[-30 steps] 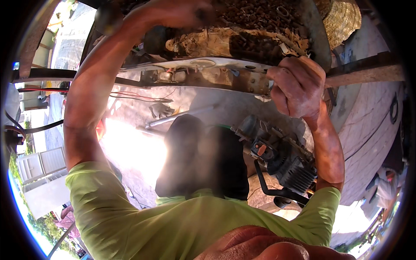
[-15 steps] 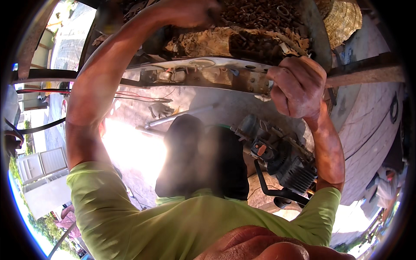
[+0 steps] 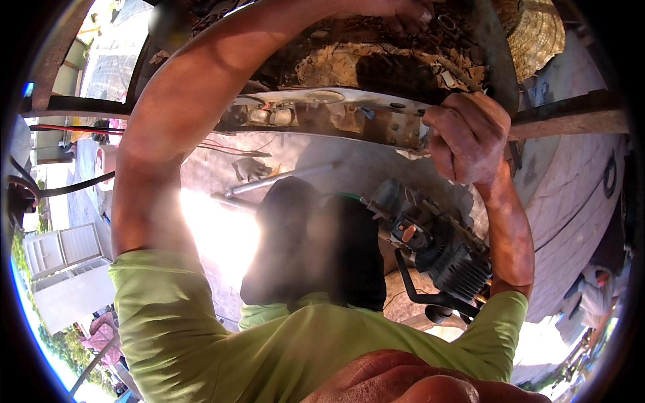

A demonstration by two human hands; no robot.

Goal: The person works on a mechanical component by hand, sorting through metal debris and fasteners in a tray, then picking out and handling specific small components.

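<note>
My left hand (image 3: 403,13) reaches across the top over a heap of rusty hardware (image 3: 457,37), fingers loosely curled and slightly apart, partly lost in shadow. Below the heap lies a flaky tan patch (image 3: 342,60) with a dark shadow. A long pale metal rail (image 3: 356,97) with holes and rusty fittings runs crosswise in front of me. My right hand (image 3: 470,134) is closed around the rail's right end, where it meets a rusty beam (image 3: 564,121).
A greasy engine (image 3: 443,255) rests on the concrete floor below right, near metal tubes (image 3: 269,181). Red and black cables (image 3: 74,181) cross the left side. A woven straw object (image 3: 531,33) sits at upper right; white panels (image 3: 67,275) stand at lower left.
My left hand and forearm have moved rightward and up, deeper over the hardware heap. My right hand stays closed on the rail, shifted very slightly right in the picture.
</note>
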